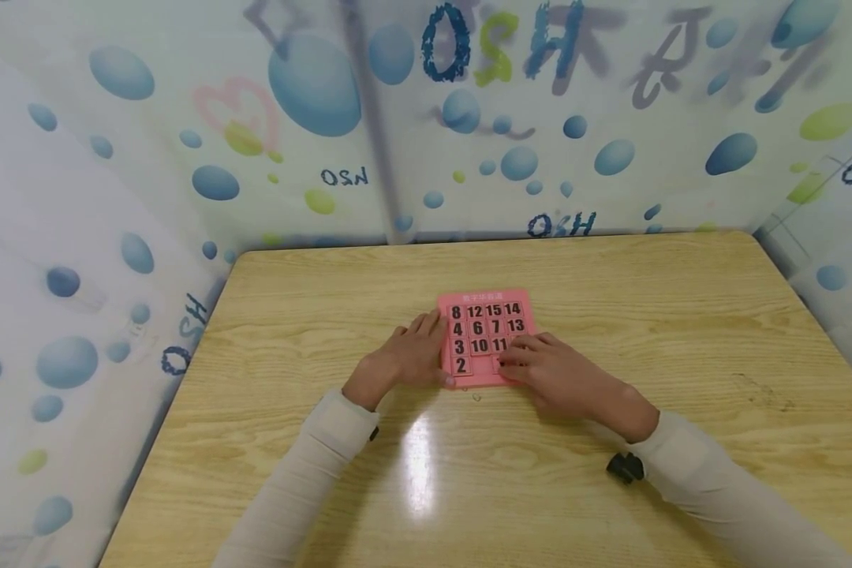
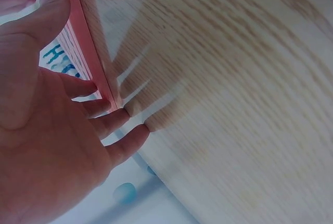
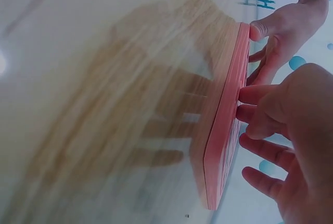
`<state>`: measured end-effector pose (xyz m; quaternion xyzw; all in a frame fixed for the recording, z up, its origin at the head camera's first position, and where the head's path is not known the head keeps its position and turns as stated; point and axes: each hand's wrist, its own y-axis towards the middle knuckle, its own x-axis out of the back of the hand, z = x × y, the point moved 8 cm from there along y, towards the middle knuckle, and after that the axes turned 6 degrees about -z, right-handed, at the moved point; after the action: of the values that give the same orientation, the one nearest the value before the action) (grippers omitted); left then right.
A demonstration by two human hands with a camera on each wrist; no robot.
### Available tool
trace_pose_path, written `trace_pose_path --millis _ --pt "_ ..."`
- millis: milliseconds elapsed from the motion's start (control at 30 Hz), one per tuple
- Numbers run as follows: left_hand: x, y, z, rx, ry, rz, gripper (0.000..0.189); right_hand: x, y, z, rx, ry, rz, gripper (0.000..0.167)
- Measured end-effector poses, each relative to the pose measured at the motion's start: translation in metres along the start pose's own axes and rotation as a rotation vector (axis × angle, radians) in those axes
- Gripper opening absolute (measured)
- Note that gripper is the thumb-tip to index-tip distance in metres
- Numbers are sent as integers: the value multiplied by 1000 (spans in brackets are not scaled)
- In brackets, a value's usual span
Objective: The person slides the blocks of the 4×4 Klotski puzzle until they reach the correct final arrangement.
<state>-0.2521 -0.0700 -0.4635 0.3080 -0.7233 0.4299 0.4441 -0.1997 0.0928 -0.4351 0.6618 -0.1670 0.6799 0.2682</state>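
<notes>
A pink number slide puzzle (image 1: pixel 476 336) lies flat on the wooden table, its black-numbered tiles facing up. Its bottom row shows a gap just right of the tile marked 2 (image 1: pixel 461 365). My left hand (image 1: pixel 419 351) rests along the puzzle's left side, thumb at the near left corner; the left wrist view shows its fingers (image 2: pixel 115 125) spread along the pink edge. Over the lower right tiles lies my right hand (image 1: pixel 557 375), covering some of them. In the right wrist view its fingertips (image 3: pixel 243 95) touch the puzzle's top face, fingers slightly bent.
The wooden table (image 1: pixel 312 315) stretches around the puzzle, with a bright light reflection in front of it. Behind the table hangs a white wall covering (image 1: pixel 426 150) printed with blue and green spots and letters. A black wrist device (image 1: pixel 625 467) sits at the right cuff.
</notes>
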Motion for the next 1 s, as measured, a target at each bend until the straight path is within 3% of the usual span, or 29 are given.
trace_pose_path --millis 1000 --pt "1 -2 -1 -13 15 3 112 -10 13 14 20 38 -18 41"
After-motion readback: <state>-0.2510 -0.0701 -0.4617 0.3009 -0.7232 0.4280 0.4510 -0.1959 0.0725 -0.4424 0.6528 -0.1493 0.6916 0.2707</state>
